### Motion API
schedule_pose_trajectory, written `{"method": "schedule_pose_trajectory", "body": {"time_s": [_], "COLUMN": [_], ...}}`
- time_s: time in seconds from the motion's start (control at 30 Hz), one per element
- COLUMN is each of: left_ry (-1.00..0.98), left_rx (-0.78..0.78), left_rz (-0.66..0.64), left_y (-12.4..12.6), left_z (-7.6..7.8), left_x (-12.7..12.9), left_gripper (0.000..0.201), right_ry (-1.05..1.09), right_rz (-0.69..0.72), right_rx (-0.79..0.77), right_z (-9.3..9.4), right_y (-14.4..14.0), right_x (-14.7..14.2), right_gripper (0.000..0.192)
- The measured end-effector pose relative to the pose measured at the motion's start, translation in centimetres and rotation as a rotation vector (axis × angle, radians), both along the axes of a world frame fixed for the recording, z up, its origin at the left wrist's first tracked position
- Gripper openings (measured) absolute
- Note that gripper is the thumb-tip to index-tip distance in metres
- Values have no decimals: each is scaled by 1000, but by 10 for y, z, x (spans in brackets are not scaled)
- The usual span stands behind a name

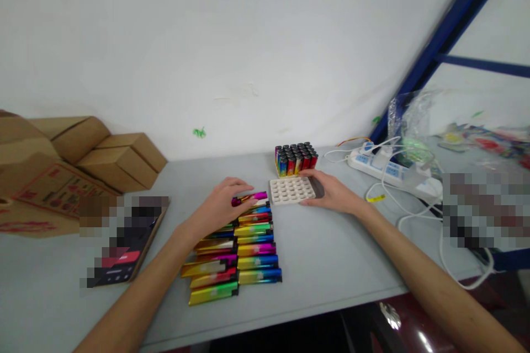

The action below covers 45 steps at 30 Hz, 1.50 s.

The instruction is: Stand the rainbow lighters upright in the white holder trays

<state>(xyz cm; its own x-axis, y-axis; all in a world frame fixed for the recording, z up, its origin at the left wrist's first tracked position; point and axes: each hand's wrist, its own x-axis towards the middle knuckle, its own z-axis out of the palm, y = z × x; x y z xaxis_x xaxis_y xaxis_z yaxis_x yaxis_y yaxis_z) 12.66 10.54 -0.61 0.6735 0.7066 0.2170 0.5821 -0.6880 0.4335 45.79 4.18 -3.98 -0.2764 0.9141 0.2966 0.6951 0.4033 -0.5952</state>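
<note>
Holding the white tray (290, 191) by its right end between thumb and fingers of the right hand (331, 193). Reaching with the curved left hand (226, 201) over the far end of the lighter rows (256, 249) on the table (331, 256), left of the tray; not showing whether gripping any. Noting upright lighters (295, 161) packed just behind the tray. Failing to make out the tray cells' contents.

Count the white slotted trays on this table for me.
1: the white slotted tray lies between the left hand and the right hand, which spans its right end. Another could be hidden beneath the upright colourful cylinders.
</note>
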Motion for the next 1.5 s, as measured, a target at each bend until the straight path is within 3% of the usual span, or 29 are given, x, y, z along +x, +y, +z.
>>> {"method": "schedule_pose_trajectory", "body": {"time_s": [0.23,0.47,0.6,0.77,0.83,1.0,1.13,1.27,1.5], "left_ry": [18,-1,-79,-357,-504,-861,-981,-961,-941], "left_rx": [-24,-83,-150,-158,-284,-811,-1101,-1146,-1097], "left_rz": [-25,-20,27,63,25,-58,-44,-16,47], "left_y": [3,6,1,-12,-19,-35,-39,-37,-38], "left_z": [-10,-6,-2,9,16,30,33,29,21], "left_x": [4,11,13,17,18,25,28,27,32], "left_gripper": [42,31,22,31,29,28,38,48,40], "right_ry": [-23,-17,-2,14,15,16,22,12,-8], "right_rz": [47,44,42,42,32,6,-9,-7,2], "right_rx": [12,29,26,1,-8,6,17,20,16], "right_z": [3,1,0,-2,-2,-3,-7,-9,-5], "right_y": [-4,-4,-3,-3,-4,-4,-3,-3,-4], "right_x": [11,12,12,14,14,11,11,12,10], "right_gripper": [71,70,70,71,72,72,71,72,70]}}
